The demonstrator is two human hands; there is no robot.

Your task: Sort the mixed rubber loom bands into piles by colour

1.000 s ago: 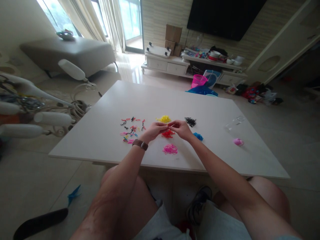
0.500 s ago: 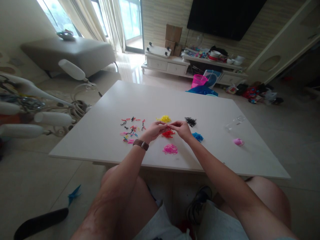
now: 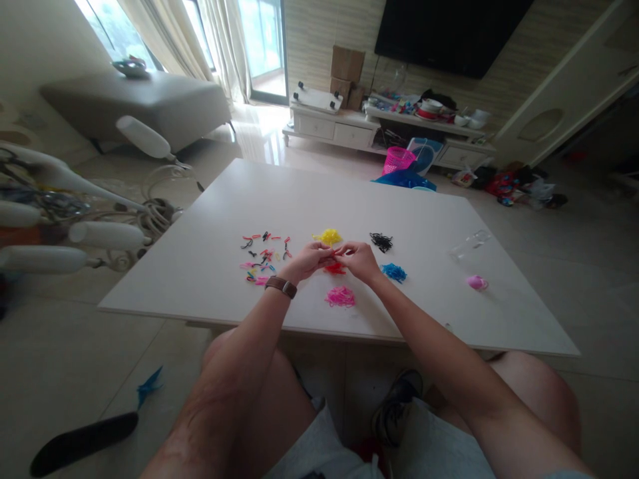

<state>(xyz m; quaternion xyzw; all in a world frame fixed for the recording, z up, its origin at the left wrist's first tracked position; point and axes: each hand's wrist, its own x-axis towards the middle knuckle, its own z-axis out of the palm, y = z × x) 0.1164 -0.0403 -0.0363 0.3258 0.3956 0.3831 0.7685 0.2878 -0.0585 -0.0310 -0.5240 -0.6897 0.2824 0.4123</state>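
Above the middle of the white table my left hand and my right hand meet fingertip to fingertip. Both are closed in a pinch on a small red rubber band, mostly hidden by the fingers. Just beneath them lies a heap of red rubber bands, partly covered by the hands. A yellow heap is behind, a pink heap in front. To the right are a black heap and a blue heap. Left of my left hand, several short looped bands lie scattered in mixed colours.
At the table's right side are a clear container and a pink-purple object. A lamp with white shades stands off the left edge. Beyond the table are a pink basket and a low cabinet.
The right hand's fingers have shifted slightly and curled more at the pinch. Both hands stay together over the red heap; the heaps have not moved.
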